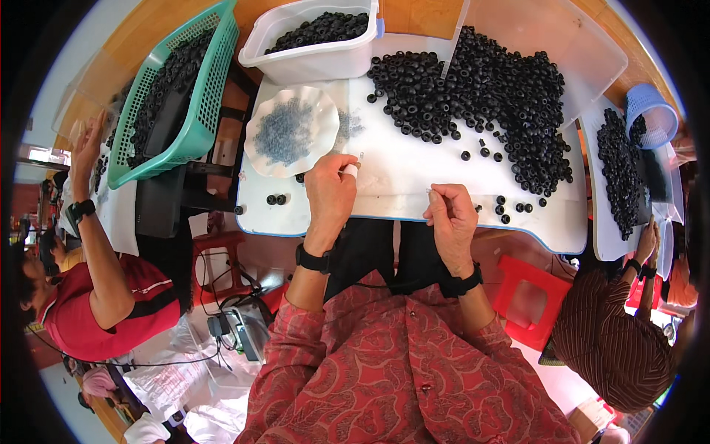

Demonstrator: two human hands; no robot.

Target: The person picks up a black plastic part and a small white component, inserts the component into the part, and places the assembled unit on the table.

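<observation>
My left hand [331,194] is closed with its fingers pinched together, just right of a scalloped white dish [327,140]. A white wrap or cover shows on one of its fingers, and what it pinches, if anything, is too small to tell. Small translucent grey-blue pieces [285,135] fill the middle of the dish, and more lie loose [351,124] beside it. Over the table's front edge, my right hand [454,218] is also closed, thumb against forefinger, with a tiny pale bit at the tips. Black ring-shaped parts [518,103] lie heaped beyond it.
A white tub [310,68] of black parts stands at the back. Strewn parts [503,209] lie by the front edge of the white table [399,170]. On the left, a co-worker's arm reaches past a green basket [211,89]; another person sits right, near a blue basket [654,111].
</observation>
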